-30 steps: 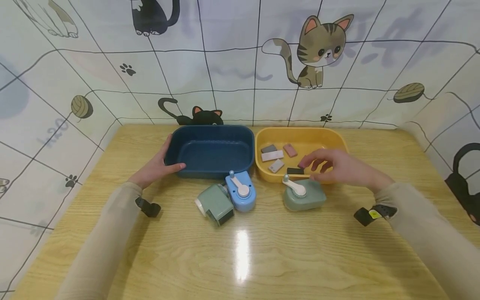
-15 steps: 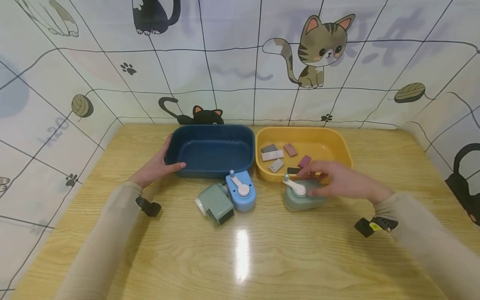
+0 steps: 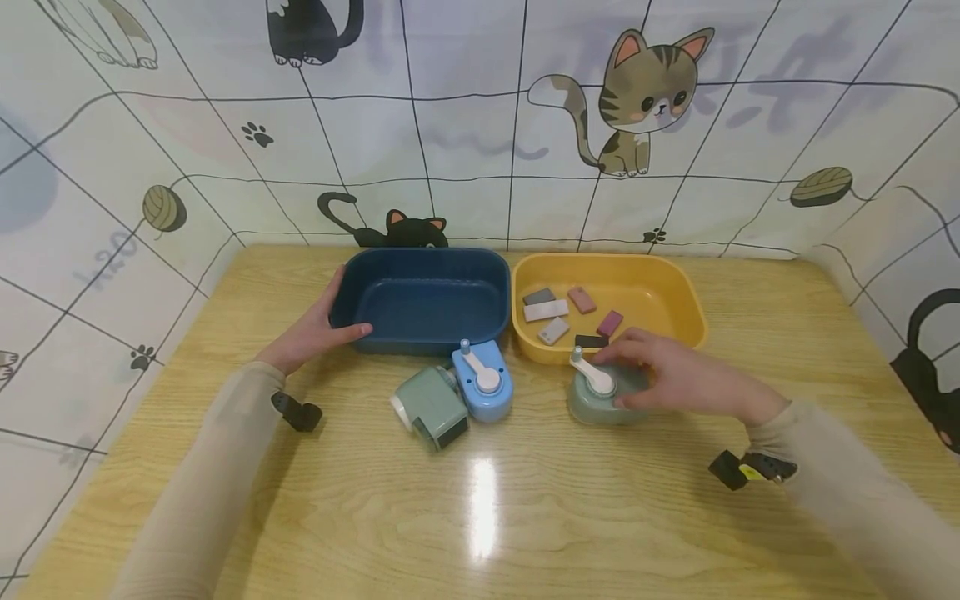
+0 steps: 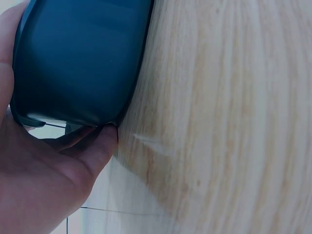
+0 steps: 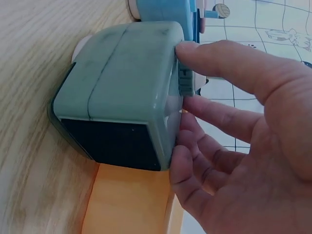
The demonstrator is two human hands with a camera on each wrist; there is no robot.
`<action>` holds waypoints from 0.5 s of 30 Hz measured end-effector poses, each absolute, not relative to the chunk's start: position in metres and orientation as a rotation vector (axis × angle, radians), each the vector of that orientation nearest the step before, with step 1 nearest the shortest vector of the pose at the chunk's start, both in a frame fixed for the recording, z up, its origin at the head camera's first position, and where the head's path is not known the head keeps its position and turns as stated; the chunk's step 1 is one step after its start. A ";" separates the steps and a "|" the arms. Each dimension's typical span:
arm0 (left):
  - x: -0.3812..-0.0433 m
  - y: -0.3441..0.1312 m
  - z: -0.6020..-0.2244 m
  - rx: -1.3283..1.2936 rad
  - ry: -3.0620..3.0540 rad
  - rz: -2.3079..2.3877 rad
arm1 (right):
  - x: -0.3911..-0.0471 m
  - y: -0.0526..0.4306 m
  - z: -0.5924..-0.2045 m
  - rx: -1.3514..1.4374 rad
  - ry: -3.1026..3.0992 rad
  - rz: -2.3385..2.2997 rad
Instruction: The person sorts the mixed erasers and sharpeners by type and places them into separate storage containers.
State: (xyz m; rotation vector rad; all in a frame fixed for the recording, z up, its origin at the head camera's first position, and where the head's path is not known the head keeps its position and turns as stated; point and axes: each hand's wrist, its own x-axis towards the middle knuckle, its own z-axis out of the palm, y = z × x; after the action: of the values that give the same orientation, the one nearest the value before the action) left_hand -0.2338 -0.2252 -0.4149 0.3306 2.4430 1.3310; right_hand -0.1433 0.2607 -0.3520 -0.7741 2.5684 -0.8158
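Right hand (image 3: 675,375) is loosely spread, thumb and fingertips just touching the green crank sharpener (image 5: 114,90), which sits on the desk (image 3: 585,500) right at the yellow bin's (image 3: 641,292) near side, while the left hand (image 3: 311,337) grips the blue bin's (image 3: 427,304) left end.

We see a glossy wooden table (image 3: 570,517), a streak of light (image 3: 483,508) at its near middle. On it we find a blue bin (image 3: 420,300) at far left, a yellow bin (image 3: 648,304) just to its right and, nearer, a green sharpener (image 3: 431,406), a blue sharpener (image 3: 491,408) beside it, and a second green sharpener (image 3: 592,410) farther right.
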 end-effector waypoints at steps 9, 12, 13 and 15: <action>-0.234 -0.225 -0.415 0.333 2.436 1.345 | -0.137 0.258 -0.354 -0.825 2.585 -0.841; -0.234 -0.226 -0.416 0.329 2.437 1.340 | -0.135 0.256 -0.356 -0.828 2.600 -0.836; -0.234 -0.226 -0.416 0.327 2.439 1.337 | -0.135 0.256 -0.356 -0.829 2.607 -0.831; -0.235 -0.226 -0.416 0.322 2.441 1.334 | -0.134 0.256 -0.357 -0.828 2.628 -0.814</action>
State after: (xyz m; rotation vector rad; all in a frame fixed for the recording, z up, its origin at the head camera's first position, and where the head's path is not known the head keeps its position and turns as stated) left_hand -0.2345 -0.2260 -0.4162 0.3224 2.4415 1.3337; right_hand -0.1343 0.2555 -0.3574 -0.8284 2.6284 -0.8140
